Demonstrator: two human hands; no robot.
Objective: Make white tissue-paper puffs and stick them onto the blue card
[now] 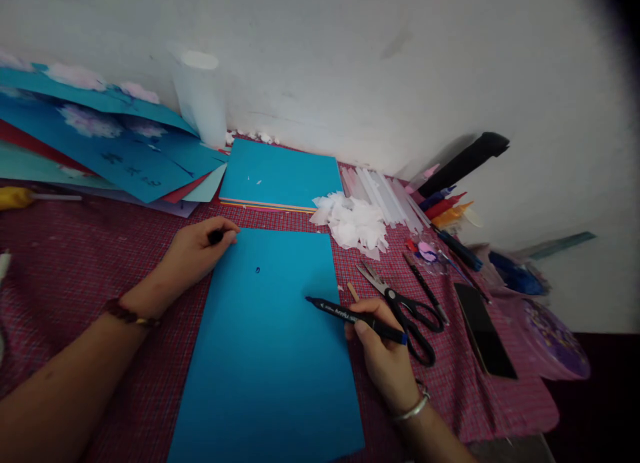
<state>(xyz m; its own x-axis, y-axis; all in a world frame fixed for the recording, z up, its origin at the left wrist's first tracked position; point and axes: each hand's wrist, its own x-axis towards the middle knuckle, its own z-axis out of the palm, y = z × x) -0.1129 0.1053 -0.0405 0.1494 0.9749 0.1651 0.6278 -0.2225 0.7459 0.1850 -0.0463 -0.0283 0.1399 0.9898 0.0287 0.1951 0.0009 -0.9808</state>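
Barely begun, it seems: one small mark [257, 270] on the blue sheet [270, 369], the rest bare, right hand [384, 356] gripping a marker [336, 309], left hand [200, 246] pinching a black cap [216, 236].

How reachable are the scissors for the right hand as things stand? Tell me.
Probably yes: the right hand is close beside the scissors, and nothing seems to lie on them. It grips a black marker, though, which may need setting down first.

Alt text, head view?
Right hand holds a black marker over a blue sheet bearing one small mark; left hand, at the sheet's upper-left corner, grips a dark object. Scissors and a phone lie to the right.
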